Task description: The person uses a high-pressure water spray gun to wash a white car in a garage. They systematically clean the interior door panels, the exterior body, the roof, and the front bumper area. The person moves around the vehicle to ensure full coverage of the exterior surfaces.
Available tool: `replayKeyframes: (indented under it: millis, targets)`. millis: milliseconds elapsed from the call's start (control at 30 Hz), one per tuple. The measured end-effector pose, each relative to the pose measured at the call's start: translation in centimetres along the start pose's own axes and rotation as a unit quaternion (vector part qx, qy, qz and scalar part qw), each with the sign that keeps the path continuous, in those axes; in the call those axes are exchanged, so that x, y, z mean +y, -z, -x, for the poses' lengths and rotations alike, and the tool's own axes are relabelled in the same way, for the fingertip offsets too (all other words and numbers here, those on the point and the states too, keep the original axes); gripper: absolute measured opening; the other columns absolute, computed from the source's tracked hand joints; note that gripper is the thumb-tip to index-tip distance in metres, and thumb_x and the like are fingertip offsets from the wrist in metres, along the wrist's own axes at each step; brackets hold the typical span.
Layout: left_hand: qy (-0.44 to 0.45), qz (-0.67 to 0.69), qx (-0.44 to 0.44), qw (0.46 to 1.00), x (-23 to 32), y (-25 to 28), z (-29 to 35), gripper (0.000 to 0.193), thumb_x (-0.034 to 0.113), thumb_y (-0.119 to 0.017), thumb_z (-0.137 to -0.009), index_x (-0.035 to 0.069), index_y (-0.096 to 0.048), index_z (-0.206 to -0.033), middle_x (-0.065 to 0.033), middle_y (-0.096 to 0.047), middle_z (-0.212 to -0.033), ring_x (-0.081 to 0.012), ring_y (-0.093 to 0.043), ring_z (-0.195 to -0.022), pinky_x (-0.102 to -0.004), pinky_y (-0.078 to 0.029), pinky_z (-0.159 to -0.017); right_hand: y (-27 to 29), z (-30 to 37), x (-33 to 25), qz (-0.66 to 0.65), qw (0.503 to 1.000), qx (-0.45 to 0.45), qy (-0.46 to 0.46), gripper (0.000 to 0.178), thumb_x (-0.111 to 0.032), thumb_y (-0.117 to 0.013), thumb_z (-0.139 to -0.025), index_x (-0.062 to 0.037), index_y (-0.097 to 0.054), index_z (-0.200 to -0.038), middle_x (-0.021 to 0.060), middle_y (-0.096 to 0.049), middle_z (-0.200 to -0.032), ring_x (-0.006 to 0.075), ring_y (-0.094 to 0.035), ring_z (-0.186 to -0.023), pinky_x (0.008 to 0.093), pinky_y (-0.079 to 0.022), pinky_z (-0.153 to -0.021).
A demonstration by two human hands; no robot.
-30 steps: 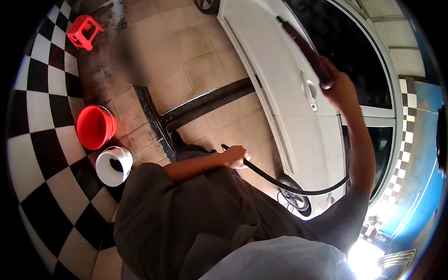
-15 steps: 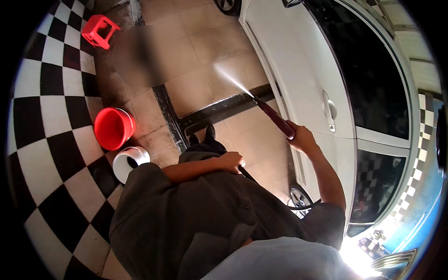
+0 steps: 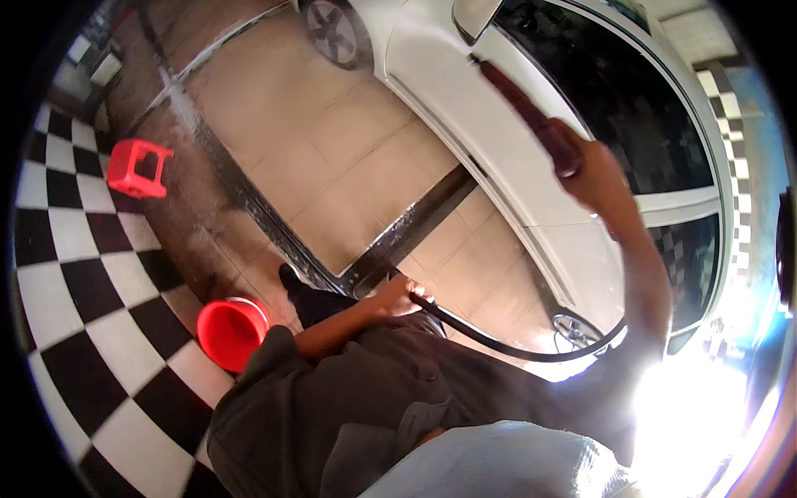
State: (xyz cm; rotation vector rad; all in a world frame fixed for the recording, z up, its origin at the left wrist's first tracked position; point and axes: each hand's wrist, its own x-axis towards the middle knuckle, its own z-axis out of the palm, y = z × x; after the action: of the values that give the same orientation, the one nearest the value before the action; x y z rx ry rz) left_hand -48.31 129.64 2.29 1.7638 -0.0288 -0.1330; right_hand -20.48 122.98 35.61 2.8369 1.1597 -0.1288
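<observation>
At far left was one red stool (image 3: 133, 170), then one red bucket (image 3: 259, 314); the left hand (image 3: 398, 297) gripped one black hose (image 3: 498, 347); one dark-red spray gun (image 3: 523, 108), seen against one white car (image 3: 573, 253), pointed up-left, its long axis slanting down to the right hand (image 3: 589, 176), clasped round its rear end

From afar, I look steeply down through one head-worn fisheye: shirt (image 3: 357, 394) close at bottom centre, floor (image 3: 299, 133) farther off at upper centre, car (image 3: 573, 249) along the right, corners dark.
</observation>
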Motion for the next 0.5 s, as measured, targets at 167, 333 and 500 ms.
replayKeyframes:
  millis: [167,333,500]
  targets:
    - [-0.001,0.102,0.112,0.989,0.6,15.0,4.2,0.035,0.022,-0.071,-0.081,0.004,-0.057,-0.055,-0.001,-0.04,-0.045,-0.0075,-0.038,-0.047,-0.0326,-0.03,-0.045,5.9,0.0,-5.1,-0.105,0.987,0.116,-0.031,0.046,-0.008,-0.061,-0.077,-0.0042,-0.056,-0.123,0.0223,-0.066,-0.097,0.0316,-0.066,-0.094,0.0352,-0.05,-0.079]
    - [-0.087,0.099,0.37,0.92,4.1,31.0,6.3,0.044,0.023,-0.077,-0.08,0.008,-0.051,-0.048,0.0082,-0.04,-0.047,-0.0033,-0.037,-0.047,-0.0263,-0.026,-0.044,4.7,-0.6,-12.2,-0.209,0.961,0.05,-0.176,0.032,-0.009,-0.065,-0.077,-0.0015,-0.061,-0.108,0.0142,-0.065,-0.08,0.0199,-0.063,-0.068,0.0349,-0.052,-0.062]
    - [-0.2,-0.122,0.435,0.869,17.5,44.5,13.8,0.041,0.007,-0.072,-0.08,0.007,-0.044,-0.05,0.0035,-0.035,-0.047,-0.0084,-0.032,-0.042,-0.0278,-0.023,-0.043,4.7,-0.8,-14.3,-0.487,0.853,0.052,-0.181,0.027,-0.008,-0.071,-0.076,0.0001,-0.059,-0.098,0.0063,-0.057,-0.06,0.0153,-0.056,-0.047,0.0324,-0.05,-0.043]
